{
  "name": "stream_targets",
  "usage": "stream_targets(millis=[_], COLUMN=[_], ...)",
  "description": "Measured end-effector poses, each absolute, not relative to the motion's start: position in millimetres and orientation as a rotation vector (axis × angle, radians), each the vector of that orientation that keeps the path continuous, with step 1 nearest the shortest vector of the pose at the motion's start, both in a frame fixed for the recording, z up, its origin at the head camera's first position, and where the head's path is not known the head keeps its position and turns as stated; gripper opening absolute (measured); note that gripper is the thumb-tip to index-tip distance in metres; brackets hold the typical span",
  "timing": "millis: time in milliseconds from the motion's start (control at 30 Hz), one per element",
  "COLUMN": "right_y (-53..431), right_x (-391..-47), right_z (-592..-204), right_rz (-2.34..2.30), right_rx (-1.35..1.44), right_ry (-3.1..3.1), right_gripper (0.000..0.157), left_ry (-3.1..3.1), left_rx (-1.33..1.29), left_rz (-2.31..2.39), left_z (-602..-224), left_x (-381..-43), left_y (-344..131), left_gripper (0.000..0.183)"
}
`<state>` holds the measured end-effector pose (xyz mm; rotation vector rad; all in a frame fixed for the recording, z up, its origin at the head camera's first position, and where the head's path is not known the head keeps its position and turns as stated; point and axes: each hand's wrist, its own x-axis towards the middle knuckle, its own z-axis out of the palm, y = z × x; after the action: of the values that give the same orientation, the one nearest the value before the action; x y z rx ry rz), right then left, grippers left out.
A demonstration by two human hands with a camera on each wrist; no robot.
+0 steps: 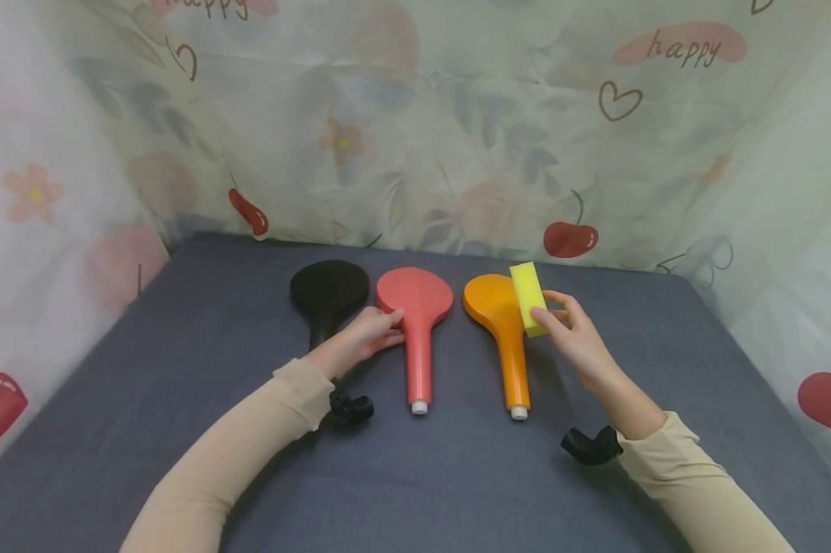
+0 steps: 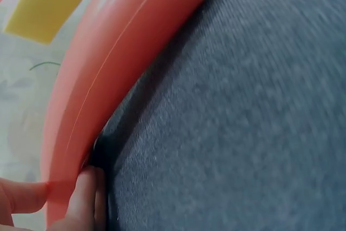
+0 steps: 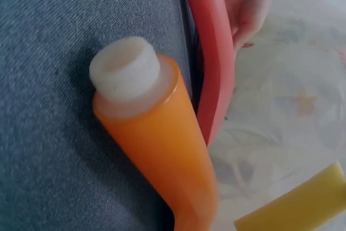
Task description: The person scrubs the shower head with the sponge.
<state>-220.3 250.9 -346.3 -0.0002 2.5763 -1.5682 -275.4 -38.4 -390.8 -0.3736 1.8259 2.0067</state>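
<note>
Three shower heads lie in a row on the dark grey cloth, handles toward me: a black one, a coral-red one and an orange one. White end pieces show on the red and orange handles. My left hand pinches the red shower head at its neck, thumb on top and fingers at its side. The left forearm hides the black handle's lower part. In my right hand, a yellow sponge block is pinched between thumb and fingers, upright beside the orange head and partly in front of it.
The dark grey cloth covers the table. Behind and on both sides hangs a pale printed curtain reaching the table's edges. Black wrist mounts stick out under both sleeves.
</note>
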Motion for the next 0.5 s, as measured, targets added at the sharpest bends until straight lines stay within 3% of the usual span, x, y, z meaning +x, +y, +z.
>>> stream_targets(millis=[300, 500], right_y=[260, 270], right_x=[-223, -228], right_z=[-348, -349], right_rz=[-1.579, -1.579], right_rx=[0.023, 0.047], right_ry=[2.597, 2.627], right_gripper=[0.077, 0.078], left_ry=[1.983, 2.361], left_rx=[-0.284, -0.168], left_rz=[1.853, 1.645], left_z=[-381, -372], left_x=[-269, -260], left_y=[-45, -41], left_gripper=[0.051, 0.048])
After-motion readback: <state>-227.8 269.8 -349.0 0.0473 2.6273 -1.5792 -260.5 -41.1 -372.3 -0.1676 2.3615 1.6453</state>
